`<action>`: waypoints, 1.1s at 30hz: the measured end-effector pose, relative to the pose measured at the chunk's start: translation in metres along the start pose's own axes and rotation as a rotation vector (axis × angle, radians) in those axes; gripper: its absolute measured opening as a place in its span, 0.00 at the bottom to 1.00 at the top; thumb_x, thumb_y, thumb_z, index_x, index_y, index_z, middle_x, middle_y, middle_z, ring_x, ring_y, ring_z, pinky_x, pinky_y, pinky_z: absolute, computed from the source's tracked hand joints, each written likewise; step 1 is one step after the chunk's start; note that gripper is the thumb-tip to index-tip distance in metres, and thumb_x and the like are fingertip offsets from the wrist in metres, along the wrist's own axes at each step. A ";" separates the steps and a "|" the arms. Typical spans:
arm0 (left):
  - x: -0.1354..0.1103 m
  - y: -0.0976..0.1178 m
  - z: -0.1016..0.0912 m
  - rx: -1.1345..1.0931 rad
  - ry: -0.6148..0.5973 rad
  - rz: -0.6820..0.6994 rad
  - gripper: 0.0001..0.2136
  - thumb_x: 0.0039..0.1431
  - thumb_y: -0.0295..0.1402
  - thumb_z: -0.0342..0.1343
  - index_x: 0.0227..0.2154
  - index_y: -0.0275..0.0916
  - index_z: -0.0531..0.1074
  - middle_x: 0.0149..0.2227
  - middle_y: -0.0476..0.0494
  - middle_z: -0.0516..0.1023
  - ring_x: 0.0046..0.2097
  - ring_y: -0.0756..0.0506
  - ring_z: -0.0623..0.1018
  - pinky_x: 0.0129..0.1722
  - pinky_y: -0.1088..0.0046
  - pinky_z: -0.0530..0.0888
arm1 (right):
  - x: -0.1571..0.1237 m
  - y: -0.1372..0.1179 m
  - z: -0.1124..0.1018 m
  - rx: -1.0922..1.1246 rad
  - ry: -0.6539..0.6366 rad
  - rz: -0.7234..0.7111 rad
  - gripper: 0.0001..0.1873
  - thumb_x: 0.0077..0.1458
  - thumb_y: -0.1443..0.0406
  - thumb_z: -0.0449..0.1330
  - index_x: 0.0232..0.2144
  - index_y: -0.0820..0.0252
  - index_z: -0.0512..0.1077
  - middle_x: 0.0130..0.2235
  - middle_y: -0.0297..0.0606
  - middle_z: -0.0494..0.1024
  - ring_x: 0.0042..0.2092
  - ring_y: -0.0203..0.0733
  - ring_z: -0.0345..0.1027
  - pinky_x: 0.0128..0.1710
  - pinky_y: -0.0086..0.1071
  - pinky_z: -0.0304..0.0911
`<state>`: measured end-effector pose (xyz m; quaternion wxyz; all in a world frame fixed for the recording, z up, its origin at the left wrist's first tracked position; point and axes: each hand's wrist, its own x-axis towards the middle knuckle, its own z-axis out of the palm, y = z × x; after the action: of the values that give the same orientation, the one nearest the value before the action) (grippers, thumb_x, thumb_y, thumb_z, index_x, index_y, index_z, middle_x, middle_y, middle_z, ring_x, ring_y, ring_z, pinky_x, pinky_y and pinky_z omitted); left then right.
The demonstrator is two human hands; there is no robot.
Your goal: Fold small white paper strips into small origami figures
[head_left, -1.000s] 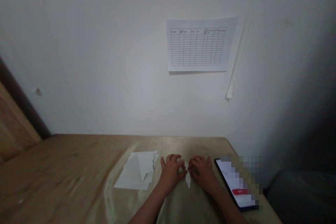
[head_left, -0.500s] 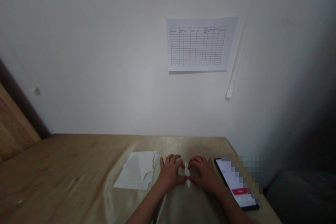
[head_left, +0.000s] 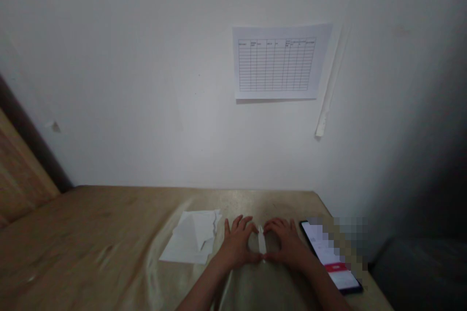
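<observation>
A small, narrow piece of folded white paper (head_left: 261, 242) is upright or lying along the tabletop between my two hands; which of these I cannot tell. My left hand (head_left: 238, 244) grips its left side, thumb at the near tip and index finger by the far end. From the right, my right hand (head_left: 286, 243) pinches it the same way, its thumb meeting the other at the near tip. The remaining fingers of both hands are curved and raised. Left of my left hand lies a stack of white paper sheets (head_left: 184, 248) with a folded, pointed piece on top.
A phone (head_left: 317, 243) with a lit screen, partly pixelated, lies right of my right hand near the table's edge. The brown-covered table (head_left: 109, 233) meets a white wall, where a printed table sheet (head_left: 273, 95) hangs. Wooden furniture (head_left: 22, 170) stands at far left.
Both thumbs have slid toward me along the folded paper, from its lower middle to its near tip. The index fingers stay near the far end. The view has shifted slightly.
</observation>
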<state>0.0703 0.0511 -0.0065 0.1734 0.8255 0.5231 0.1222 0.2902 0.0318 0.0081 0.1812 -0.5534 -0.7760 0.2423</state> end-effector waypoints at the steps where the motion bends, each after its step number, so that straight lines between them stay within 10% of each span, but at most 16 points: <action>1: 0.000 0.000 0.000 -0.005 0.008 0.003 0.34 0.39 0.51 0.72 0.52 0.54 0.71 0.69 0.46 0.62 0.71 0.28 0.53 0.65 0.28 0.37 | 0.000 0.000 0.000 0.008 0.007 0.001 0.31 0.38 0.54 0.73 0.47 0.45 0.72 0.58 0.34 0.71 0.66 0.52 0.54 0.69 0.58 0.23; 33: 0.004 0.005 -0.020 0.023 -0.095 -0.070 0.40 0.33 0.60 0.70 0.56 0.72 0.70 0.75 0.56 0.38 0.73 0.23 0.43 0.64 0.28 0.35 | 0.001 -0.002 -0.003 0.006 -0.009 0.023 0.25 0.40 0.50 0.72 0.40 0.50 0.75 0.57 0.37 0.71 0.64 0.55 0.56 0.68 0.58 0.24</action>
<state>0.0682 0.0559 0.0143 0.1925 0.8136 0.5441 0.0708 0.2905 0.0329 0.0117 0.1764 -0.5605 -0.7698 0.2493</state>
